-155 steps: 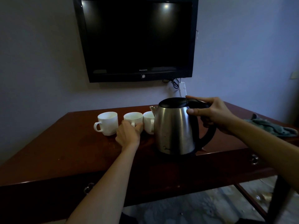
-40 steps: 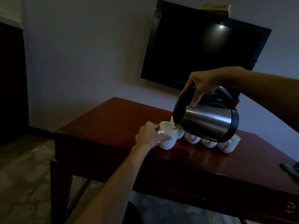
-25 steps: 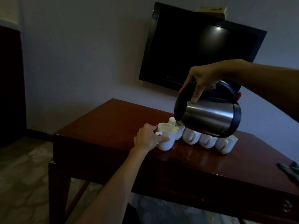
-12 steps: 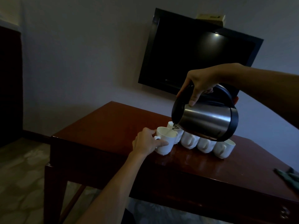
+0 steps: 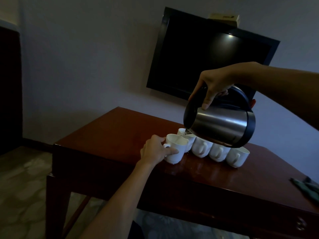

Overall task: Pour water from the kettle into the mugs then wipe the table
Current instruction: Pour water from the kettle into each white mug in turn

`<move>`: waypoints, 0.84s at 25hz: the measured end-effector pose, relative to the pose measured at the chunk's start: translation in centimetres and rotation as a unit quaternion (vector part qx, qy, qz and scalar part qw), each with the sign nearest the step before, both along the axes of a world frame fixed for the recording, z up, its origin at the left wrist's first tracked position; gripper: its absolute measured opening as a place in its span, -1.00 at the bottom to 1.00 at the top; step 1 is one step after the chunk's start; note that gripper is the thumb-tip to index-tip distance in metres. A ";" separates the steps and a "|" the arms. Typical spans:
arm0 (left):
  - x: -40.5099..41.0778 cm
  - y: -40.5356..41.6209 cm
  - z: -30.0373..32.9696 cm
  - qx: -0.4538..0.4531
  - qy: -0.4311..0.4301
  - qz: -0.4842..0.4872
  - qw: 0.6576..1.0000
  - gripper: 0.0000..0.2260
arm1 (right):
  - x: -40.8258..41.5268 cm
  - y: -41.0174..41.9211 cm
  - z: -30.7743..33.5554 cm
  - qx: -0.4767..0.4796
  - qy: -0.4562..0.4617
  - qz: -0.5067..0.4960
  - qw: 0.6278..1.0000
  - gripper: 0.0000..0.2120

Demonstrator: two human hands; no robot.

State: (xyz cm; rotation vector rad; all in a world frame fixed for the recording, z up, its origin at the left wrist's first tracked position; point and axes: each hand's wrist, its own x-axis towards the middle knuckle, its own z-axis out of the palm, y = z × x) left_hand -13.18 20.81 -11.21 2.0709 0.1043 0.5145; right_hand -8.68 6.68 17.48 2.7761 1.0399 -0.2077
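No writing can be read here; the small box [image 5: 225,18] on top of the dark television [image 5: 207,61] bears a mark too blurred for us to make out. Our right hand [image 5: 214,83] is curled round the black handle of the kettle [image 5: 219,125], a brushed steel body with black lid and base, held tipped over with its spout just above the near mug [image 5: 176,149]. Our left hand [image 5: 155,150] grips that white mug on the red-brown table [image 5: 120,128]. Four more white mugs [image 5: 219,152] stand in a row to its right, touching one another. A green cloth [image 5: 307,187] lies at the table's right edge.
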 end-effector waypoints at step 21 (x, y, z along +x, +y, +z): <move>0.6 0.3 -0.5 0.009 -0.008 -0.012 1.000 -0.53 | 0.4 0.3 -0.8 -0.022 0.001 0.001 1.000 -0.44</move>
